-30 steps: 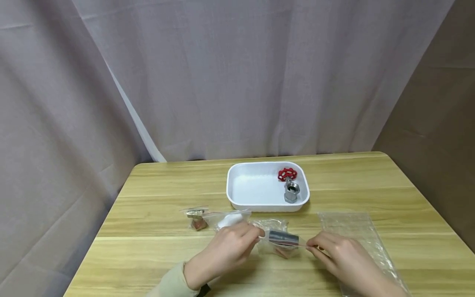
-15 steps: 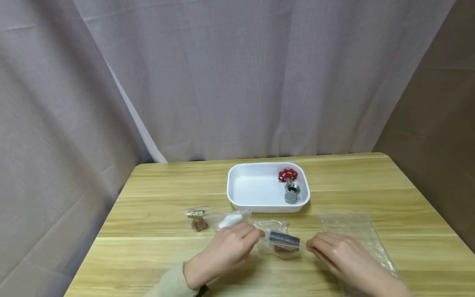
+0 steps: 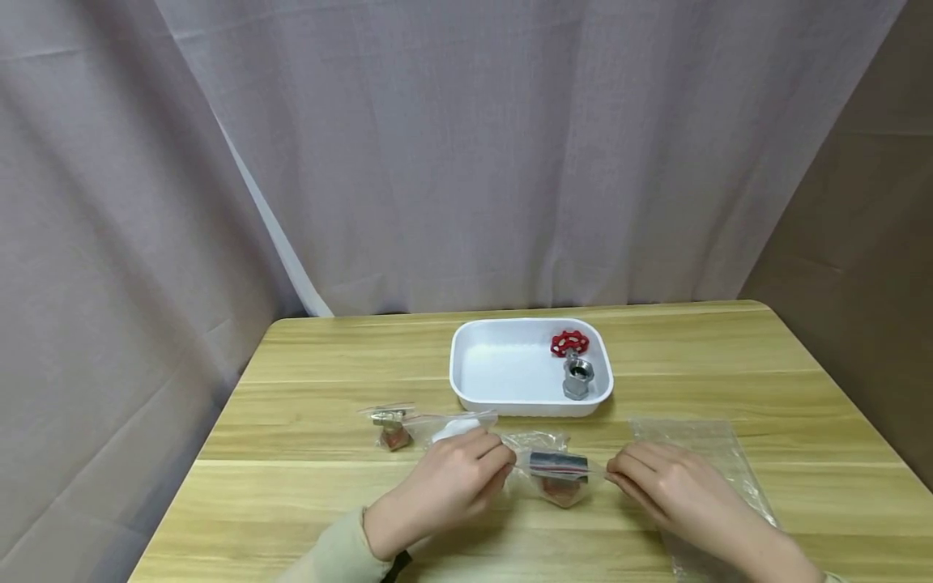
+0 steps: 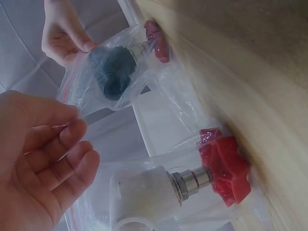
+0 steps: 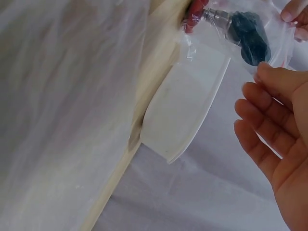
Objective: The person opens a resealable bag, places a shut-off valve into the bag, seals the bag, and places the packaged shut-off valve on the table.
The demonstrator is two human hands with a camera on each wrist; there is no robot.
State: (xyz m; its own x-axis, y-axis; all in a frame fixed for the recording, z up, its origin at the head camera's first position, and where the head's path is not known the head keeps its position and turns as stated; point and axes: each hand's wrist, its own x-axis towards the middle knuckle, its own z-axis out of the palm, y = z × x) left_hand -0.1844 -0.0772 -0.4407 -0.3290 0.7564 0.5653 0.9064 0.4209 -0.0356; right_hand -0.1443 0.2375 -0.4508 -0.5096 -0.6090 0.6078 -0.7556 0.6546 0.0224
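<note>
A clear zip bag (image 3: pixel 564 495) stands between my hands, its seal side up. Inside is a dark grey valve (image 4: pixel 113 72) with a red handwheel (image 4: pixel 156 41) pointing down to the table. My left hand (image 3: pixel 452 490) pinches one upper corner of the bag between thumb and index finger. At the opposite corner, my right hand (image 3: pixel 685 498) pinches the bag the same way. Beside my left hand, a white valve (image 4: pixel 144 195) with a red handwheel sits in another zip bag, partly hidden in the head view.
Behind the hands is a white tray (image 3: pixel 503 374) holding a metal valve (image 3: pixel 577 379) with a red handwheel. A small bagged brass valve (image 3: pixel 394 433) stands at the left. A flat clear plastic bag (image 3: pixel 700 441) lies under and beside my right hand.
Both hands keep their pinch on the zip bag, and the bag with the dark valve has turned slightly between them. Everything else stays in place; the head view shifts a little.
</note>
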